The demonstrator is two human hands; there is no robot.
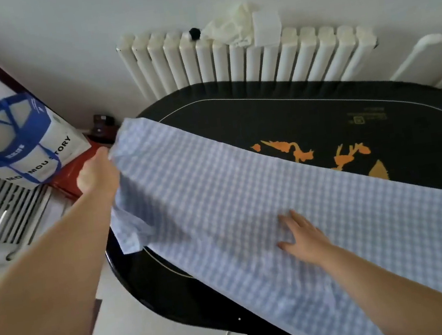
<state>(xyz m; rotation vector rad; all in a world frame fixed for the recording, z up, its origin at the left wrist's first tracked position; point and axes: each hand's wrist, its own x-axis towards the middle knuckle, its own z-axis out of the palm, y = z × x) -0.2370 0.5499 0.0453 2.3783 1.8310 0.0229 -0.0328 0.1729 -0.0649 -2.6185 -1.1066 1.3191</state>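
A long blue-and-white checked cloth [218,195] lies folded in a band across a black oval table [277,115] with orange figures printed on it. My left hand [97,175] grips the cloth's far left end, held up beyond the table's left edge; its fingers are hidden behind the fabric. My right hand [300,234] lies flat on the cloth near the middle, fingers straight and spread, pressing it onto the table. A loose corner of the cloth hangs down below my left wrist.
A white radiator [228,59] with crumpled white cloths [240,24] on top stands against the wall behind the table. At left are a white and blue tote bag [14,144], a red box [74,172] and a slatted rack [0,207]. Pale floor lies below.
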